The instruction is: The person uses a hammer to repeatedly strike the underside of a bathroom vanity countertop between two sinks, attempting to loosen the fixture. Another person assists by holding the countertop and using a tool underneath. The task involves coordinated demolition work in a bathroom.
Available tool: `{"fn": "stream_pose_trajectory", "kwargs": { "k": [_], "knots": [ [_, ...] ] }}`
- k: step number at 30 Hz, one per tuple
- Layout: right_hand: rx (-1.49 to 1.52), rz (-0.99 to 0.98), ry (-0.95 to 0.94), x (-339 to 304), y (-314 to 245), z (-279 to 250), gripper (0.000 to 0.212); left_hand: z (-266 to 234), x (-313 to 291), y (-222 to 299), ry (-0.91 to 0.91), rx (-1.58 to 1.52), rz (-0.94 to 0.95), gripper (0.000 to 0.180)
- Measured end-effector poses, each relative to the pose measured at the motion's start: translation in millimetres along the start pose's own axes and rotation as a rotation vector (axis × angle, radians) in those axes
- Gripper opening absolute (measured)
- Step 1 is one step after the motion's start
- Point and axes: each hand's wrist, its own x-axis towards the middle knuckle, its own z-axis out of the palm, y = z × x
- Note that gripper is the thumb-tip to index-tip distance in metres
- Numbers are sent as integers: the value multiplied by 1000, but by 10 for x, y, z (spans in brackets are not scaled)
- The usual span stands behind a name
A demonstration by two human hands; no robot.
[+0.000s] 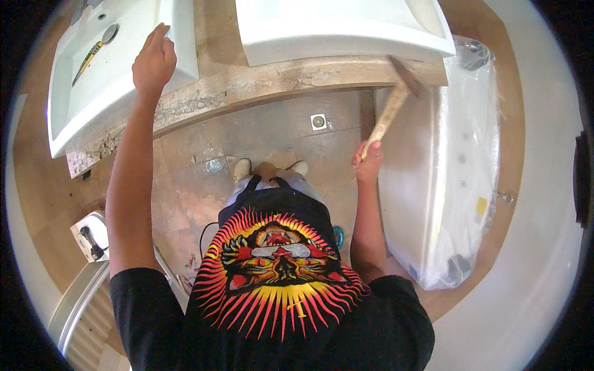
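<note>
One white washbasin (184,52) sat at the left end of the counter (297,77), a round silver disc (111,33) and a yellow-and-black knife (88,63) inside it. The left hand (154,65) was at that basin's right rim, its fingers pressed together and pointing toward the far edge; whether they gripped the rim could not be told. The counter's front edge looked cracked and crumbly near its left corner. A second washbasin (346,46) stood toward the right end. The right hand (367,162) had its fingers wrapped around the lower handle of a hammer (390,112). Its handle was pale, mottled and wood-coloured; its dark, brownish head, slightly blurred, tapered toward one end and showed against the counter's front edge, near the right corner. Rightmost lay a long white tub (464,154), partly wrapped in clear plastic.
</note>
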Motion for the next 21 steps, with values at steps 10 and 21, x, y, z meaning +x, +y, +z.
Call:
{"fn": "stream_pose_trajectory", "kwargs": {
  "k": [10,21],
  "knots": [
    [-409,81,-111,107,-54,-54,56,68,-52,-138,15,9,41,39],
    [-521,34,-178,525,367,-214,55,58,117,-61,48,-22,51,38]
  ]
}}
